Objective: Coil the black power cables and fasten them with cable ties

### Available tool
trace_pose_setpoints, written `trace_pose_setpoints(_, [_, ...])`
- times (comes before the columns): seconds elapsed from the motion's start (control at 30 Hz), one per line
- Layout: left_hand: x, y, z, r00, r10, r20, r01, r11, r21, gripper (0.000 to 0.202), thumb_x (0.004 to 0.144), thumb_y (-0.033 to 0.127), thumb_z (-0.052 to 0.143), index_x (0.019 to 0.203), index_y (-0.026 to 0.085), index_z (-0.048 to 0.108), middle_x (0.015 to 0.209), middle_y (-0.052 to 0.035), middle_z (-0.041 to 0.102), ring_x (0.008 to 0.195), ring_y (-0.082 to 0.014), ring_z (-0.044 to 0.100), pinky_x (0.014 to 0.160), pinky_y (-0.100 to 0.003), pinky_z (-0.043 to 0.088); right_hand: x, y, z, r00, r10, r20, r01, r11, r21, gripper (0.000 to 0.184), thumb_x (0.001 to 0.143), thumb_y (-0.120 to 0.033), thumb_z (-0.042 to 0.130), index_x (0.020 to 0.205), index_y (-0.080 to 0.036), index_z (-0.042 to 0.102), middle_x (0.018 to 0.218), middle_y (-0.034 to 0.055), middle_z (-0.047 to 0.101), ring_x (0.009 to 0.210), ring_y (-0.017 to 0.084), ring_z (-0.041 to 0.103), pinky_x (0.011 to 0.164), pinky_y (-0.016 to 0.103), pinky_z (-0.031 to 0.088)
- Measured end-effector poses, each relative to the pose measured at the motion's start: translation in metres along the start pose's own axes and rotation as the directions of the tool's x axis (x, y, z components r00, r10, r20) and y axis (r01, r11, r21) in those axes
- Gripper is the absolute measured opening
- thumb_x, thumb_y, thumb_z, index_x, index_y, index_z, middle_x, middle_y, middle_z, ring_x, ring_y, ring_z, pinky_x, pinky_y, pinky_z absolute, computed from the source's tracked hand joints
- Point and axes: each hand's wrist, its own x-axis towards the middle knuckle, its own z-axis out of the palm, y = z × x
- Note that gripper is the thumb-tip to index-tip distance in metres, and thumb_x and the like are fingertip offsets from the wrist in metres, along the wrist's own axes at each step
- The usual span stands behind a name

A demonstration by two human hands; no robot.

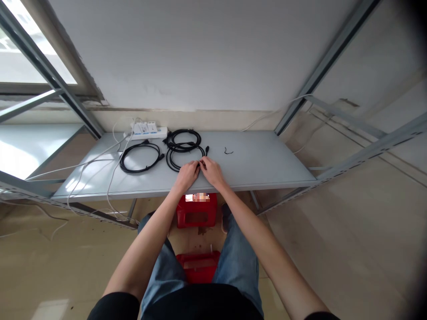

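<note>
My left hand [187, 174] and my right hand [211, 171] meet at the near middle of a grey metal shelf [263, 166]. Both are closed, fingertips pinching the near edge of a coiled black cable [175, 161]. A second black coil [183, 139] lies just behind it, and a third, wider coil [140, 158] lies to the left. A small black twist tie [228, 151] rests on the shelf to the right of my hands.
A white power strip [146, 131] sits at the back left, with white cords [96, 169] trailing off the shelf's left side. Red plastic stools [196, 211] stand on the floor between my knees. Slanted metal frame bars [328, 55] rise at both sides.
</note>
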Motion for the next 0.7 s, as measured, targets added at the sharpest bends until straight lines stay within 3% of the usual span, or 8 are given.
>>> trace_pose_setpoints(0.43, [0.0006,-0.0011,0.0,1.0,0.012,-0.016,-0.013,0.999,-0.048,0.025,0.108,0.025,0.046,0.117,0.018,0.068,0.119,-0.0169,0.076,0.108,-0.0296,0.073,0.091,-0.038,0.052,0.0012,-0.0008,0.0057,0.997,0.065,0.03,-0.058,0.981,-0.183,0.023,0.113,-0.031,0.039,0.113,-0.021,0.06,0.11,0.013,0.073,0.085,0.026,0.066,0.069,0.032,0.04])
trace_pose_setpoints(0.7, [0.0004,0.0018,-0.0012,1.0,0.004,0.002,-0.004,1.0,0.0,0.028,0.111,0.028,0.043,0.121,0.018,0.066,0.12,-0.0169,0.076,0.109,-0.0296,0.073,0.09,-0.038,0.052,0.005,0.0053,0.0025,0.996,0.088,0.017,-0.088,0.996,0.013,0.019,0.109,-0.033,0.046,0.104,-0.024,0.062,0.1,0.0079,0.075,0.088,0.025,0.068,0.074,0.031,0.045])
